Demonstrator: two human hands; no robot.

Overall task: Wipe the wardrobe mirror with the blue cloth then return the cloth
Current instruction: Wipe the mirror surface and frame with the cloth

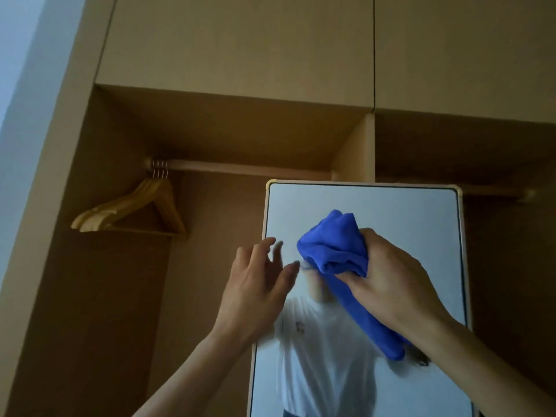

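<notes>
Upper part of the mirror [421, 224], below its top edge: blue cloth [334, 245], bunched into a pad, with a loose tail hanging down the glass under the wrist

Right hand [391, 275]: fingers and thumb curled round the bunch, gripping it. Whether the pad presses the glass or sits just in front of it cannot be told

Left hand [255, 290]: fingers spread and relaxed, holding nothing, at the mirror's left edge. Contact with the frame cannot be told

Step in hand, as judged: wiping the upper glass, with the cloth's return not yet due

Method advised:
- flatten the bunch so more cloth meets the glass
- gather up the tail so it does not drag
- work in overlapping passes from the top edge downward
- run the pad into both rounded top corners, where the pale frame could hold dust
- steady the frame with the free hand, keeping fingertips off the glass

Edges: top edge and both side edges are in view, while the bottom edge is out of view

Open room:
- clear glass lies to the right of the cloth and above it
- rail [240, 168] and upright panel [355, 152] sit just behind the top edge, so overshoot upward is limited
- hangers [135, 206] hang well apart, toward the wardrobe's [210, 40] left side
- a dark open compartment lies beyond the right edge
</notes>
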